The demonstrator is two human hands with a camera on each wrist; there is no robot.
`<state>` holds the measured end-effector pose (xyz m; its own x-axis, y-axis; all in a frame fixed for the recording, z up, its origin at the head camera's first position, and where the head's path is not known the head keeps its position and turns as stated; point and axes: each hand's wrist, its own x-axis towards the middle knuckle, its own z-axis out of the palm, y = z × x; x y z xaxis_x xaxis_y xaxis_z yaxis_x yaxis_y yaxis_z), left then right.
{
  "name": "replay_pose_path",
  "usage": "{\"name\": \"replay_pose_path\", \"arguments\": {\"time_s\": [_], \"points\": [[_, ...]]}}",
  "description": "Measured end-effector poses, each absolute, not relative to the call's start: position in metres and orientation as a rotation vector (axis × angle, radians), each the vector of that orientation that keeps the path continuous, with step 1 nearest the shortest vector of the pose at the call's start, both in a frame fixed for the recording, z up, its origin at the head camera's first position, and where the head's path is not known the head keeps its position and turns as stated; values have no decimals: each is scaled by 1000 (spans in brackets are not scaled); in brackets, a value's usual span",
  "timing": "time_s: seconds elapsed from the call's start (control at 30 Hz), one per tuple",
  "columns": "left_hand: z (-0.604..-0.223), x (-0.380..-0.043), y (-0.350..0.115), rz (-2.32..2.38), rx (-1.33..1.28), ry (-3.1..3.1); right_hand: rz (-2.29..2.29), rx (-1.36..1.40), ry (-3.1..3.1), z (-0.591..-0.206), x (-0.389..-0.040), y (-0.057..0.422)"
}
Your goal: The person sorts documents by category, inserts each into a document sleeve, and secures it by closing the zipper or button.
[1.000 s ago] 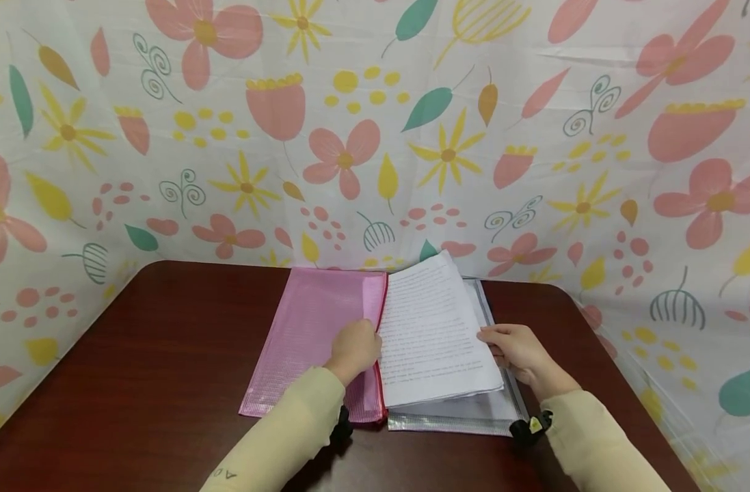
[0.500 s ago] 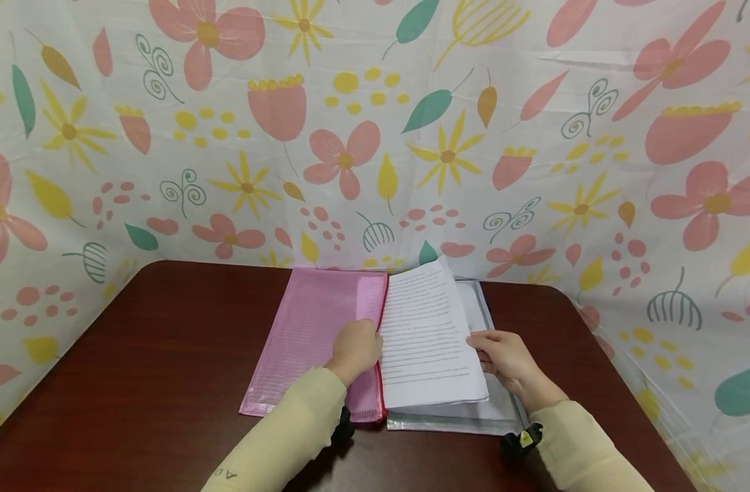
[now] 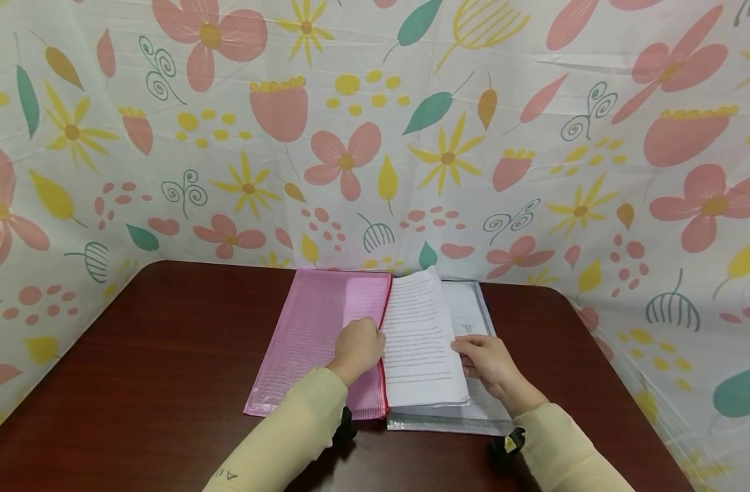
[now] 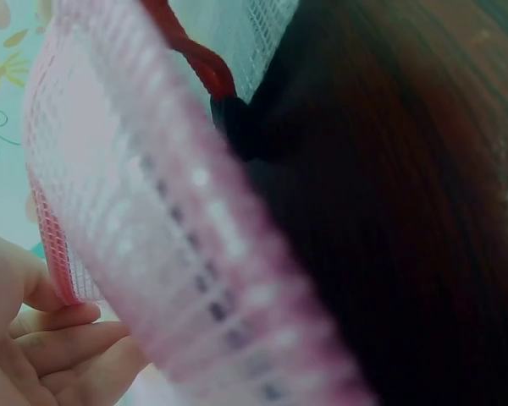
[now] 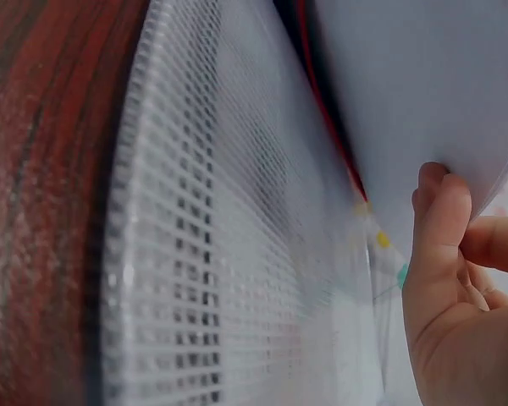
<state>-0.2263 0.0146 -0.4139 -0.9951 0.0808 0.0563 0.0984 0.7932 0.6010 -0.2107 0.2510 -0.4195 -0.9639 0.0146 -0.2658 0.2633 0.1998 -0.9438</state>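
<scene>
My left hand (image 3: 357,350) pinches the red-zippered edge of a pink mesh zip pouch (image 3: 310,321); in the left wrist view its thumb and fingers hold that edge. A stack of printed paper sheets (image 3: 419,348) lies partly inside the pouch, its left portion showing pale through the pink mesh. My right hand (image 3: 490,369) pinches the right edge of the sheets between thumb and fingers. Below the sheets lies a clear mesh pouch (image 3: 448,425) with grey edges and white paper inside. From the right wrist view, the sheets (image 5: 432,76) are tilted up over the clear pouch (image 5: 169,211).
Both pouches rest on a dark reddish-brown wooden table (image 3: 153,355). A white curtain (image 3: 375,102) printed with flowers and leaves hangs behind the table and along its sides. A black wrist strap (image 3: 504,444) sits at the right sleeve.
My right hand has moved left with the paper sheets, and more of them is inside the pink pouch. More of the clear pouch shows at right. My left hand stays at the pouch's edge.
</scene>
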Motion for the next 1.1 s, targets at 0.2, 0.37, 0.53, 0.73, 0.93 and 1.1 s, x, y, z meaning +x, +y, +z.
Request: {"name": "replay_pose_path", "arguments": {"time_s": [0.2,0.37,0.53,0.73,0.93,1.1], "points": [[-415,-225,13,-1097,-128,-2923,-1823,281,2283,-420,-211,246],[-416,-225,12,-1134,-123,-2906,-1807,271,2288,-421,-212,242],[-417,-225,11,-1145,-132,-2879,-1781,274,2310,-423,-216,239],[-418,-225,10,-1136,-137,-2858,-1790,242,2302,-424,-218,233],[-419,-225,10,-1136,-125,-2839,-1815,267,2270,-425,-220,227],[-419,-224,10,-1142,-109,-2824,-1872,281,2222,-425,-220,221]]}}
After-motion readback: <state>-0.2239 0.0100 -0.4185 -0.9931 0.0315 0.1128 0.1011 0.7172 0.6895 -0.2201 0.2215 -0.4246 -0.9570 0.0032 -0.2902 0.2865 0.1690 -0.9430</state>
